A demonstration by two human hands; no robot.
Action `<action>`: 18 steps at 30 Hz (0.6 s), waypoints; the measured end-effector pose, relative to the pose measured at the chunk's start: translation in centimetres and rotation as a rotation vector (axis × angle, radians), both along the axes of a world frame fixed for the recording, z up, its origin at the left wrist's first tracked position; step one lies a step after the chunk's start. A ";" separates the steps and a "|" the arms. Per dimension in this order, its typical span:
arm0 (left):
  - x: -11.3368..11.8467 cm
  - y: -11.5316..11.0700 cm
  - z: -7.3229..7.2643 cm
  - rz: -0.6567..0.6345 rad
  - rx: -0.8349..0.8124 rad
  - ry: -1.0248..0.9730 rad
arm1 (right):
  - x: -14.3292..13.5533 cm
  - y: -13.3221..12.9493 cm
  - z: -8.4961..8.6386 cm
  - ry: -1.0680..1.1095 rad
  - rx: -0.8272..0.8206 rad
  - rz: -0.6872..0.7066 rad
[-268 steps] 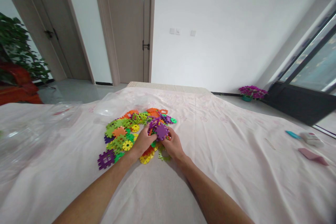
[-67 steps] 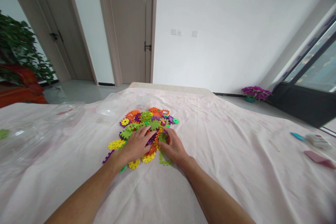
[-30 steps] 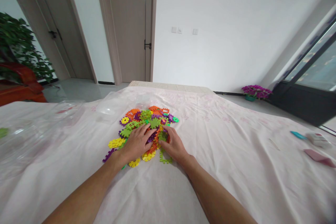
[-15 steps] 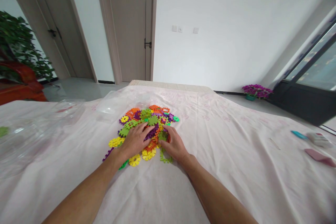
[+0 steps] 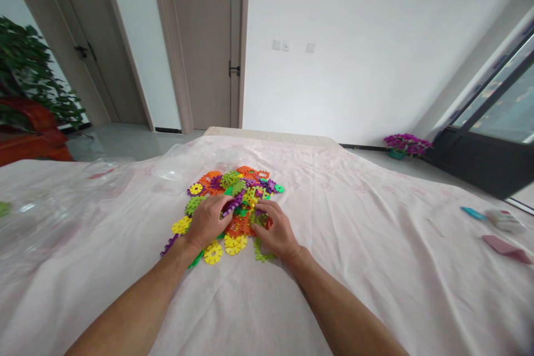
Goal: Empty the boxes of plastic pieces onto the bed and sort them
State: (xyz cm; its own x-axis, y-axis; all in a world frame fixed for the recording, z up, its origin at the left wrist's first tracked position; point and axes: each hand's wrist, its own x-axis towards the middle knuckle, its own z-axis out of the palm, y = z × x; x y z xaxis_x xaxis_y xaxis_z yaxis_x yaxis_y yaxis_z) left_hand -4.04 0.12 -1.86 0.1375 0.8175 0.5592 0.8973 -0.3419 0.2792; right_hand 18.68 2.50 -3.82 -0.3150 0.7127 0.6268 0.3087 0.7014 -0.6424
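A heap of colourful plastic pieces, among them a yellow disc [image 5: 213,253] and orange pieces [image 5: 240,226], lies on the pale cloth. My left hand [image 5: 208,221] is closed on a purple toothed piece [image 5: 234,203], which it holds tilted over the left part of the heap. On the heap's right side rests my right hand [image 5: 276,229], fingers curved and apart beside a yellow piece [image 5: 250,196] and above a green square frame [image 5: 263,253]. Whether the right fingertips touch any piece is hard to tell.
Clear plastic packaging [image 5: 45,211] lies at the left, with a clear container [image 5: 171,166] behind the heap. A blue item [image 5: 474,213], a white box [image 5: 505,221] and a pink item [image 5: 507,249] lie at the right. Beyond the cloth stand purple flowers [image 5: 408,144].
My left hand has closed on the purple piece and lifted and tilted it, moving slightly left. More green and orange pieces show between the hands. My right hand has barely moved.
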 end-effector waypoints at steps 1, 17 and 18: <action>-0.1 0.1 -0.1 0.021 0.023 -0.022 | 0.0 0.0 0.1 0.018 0.011 0.003; -1.5 1.3 -0.5 0.413 -0.042 0.022 | 0.3 -0.3 0.8 -0.134 0.001 -0.010; -1.6 1.4 -0.6 0.408 -0.080 0.029 | 0.3 -0.2 0.6 -0.154 -0.016 -0.038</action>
